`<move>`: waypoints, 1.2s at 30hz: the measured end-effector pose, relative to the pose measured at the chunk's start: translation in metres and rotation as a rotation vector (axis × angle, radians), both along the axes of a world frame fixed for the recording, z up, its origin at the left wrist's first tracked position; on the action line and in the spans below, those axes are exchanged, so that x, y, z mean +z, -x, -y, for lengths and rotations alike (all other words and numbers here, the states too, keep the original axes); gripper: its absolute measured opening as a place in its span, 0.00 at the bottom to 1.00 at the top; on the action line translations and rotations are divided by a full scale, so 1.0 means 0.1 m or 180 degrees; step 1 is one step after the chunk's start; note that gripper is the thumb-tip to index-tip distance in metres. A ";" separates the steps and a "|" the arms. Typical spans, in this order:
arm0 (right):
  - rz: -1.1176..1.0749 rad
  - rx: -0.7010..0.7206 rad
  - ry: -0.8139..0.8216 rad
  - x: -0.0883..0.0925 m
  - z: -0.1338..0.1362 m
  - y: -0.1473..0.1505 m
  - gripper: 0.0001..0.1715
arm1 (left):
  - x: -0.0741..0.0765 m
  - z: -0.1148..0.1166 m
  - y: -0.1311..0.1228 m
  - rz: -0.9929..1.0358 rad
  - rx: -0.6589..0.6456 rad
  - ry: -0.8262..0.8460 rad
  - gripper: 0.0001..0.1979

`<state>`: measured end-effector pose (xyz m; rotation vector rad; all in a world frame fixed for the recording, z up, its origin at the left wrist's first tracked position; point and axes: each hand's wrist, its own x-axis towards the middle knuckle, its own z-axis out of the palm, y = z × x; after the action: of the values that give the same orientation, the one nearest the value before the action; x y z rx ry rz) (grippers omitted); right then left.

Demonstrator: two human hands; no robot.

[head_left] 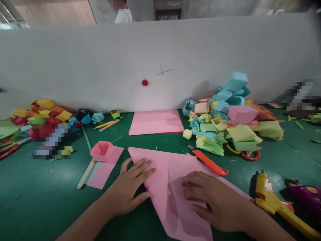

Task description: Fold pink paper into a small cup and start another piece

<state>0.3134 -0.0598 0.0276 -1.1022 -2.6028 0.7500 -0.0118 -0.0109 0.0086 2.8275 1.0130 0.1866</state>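
A pink sheet of paper lies on the green table, with a raised crease running down its middle. My left hand rests on its left part, fingers spread and laid out flat. On the right part my right hand touches the paper with its fingers apart and slightly curled. Just beyond that hand, an orange utility knife lies across the paper's upper right edge. Left of my left hand sit a small open pink paper box, a wooden stick and a pink paper strip.
Pink sheets lie against the white partition. A heap of folded paper is at right, colourful paper boxes at left. A yellow glue gun and a purple tool lie at right. A person is behind the partition.
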 end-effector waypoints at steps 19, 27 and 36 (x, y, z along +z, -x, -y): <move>0.0172 -0.0122 -0.0223 0.03 -0.08 -0.08 0.13 | -0.06 0.01 -0.17 0.0054 0.0192 -0.0084 0.28; 0.0293 -0.0223 -0.0393 0.00 -0.08 0.02 0.14 | -0.06 -0.08 -0.28 -0.0063 0.0235 0.0046 0.29; 0.0400 -0.0170 -0.0242 -0.01 -0.18 0.24 0.34 | -0.06 -0.10 -0.32 -0.0106 0.0237 0.0101 0.32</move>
<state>0.2894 -0.0417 0.0264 -1.2278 -2.6680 0.5829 0.0202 -0.0007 0.0028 2.7755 1.1189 0.1301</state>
